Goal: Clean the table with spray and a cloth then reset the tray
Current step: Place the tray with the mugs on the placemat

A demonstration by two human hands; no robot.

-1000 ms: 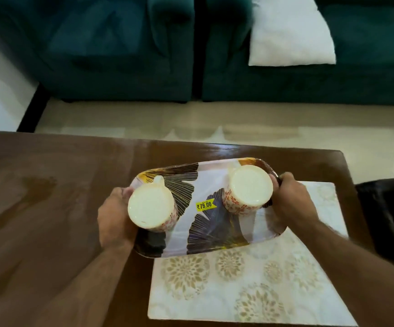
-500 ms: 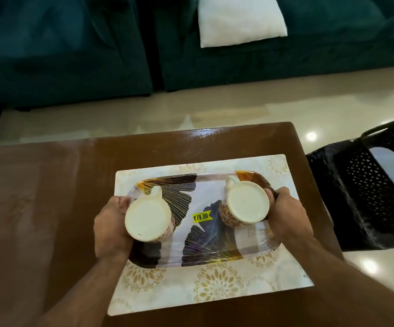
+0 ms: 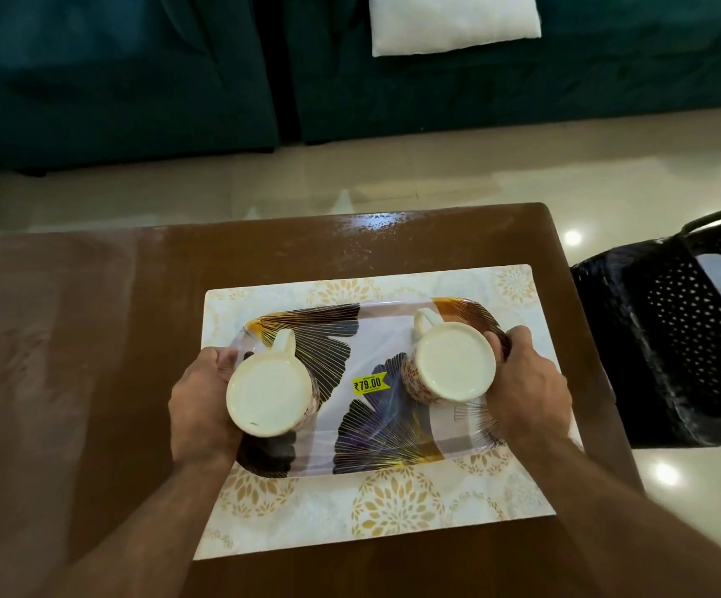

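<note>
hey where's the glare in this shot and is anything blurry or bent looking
Head view: glare streaks the table's far edge, and lamp spots shine on the floor tiles. The tray, its price sticker and both upturned mugs are sharp. The wide lens bows the table edges and stretches the forearms near the bottom.

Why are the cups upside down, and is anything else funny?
Both mugs stand bottoms-up on the tray, likely on purpose. A yellow price sticker is stuck on the tray, and the table looks streaky.
</note>
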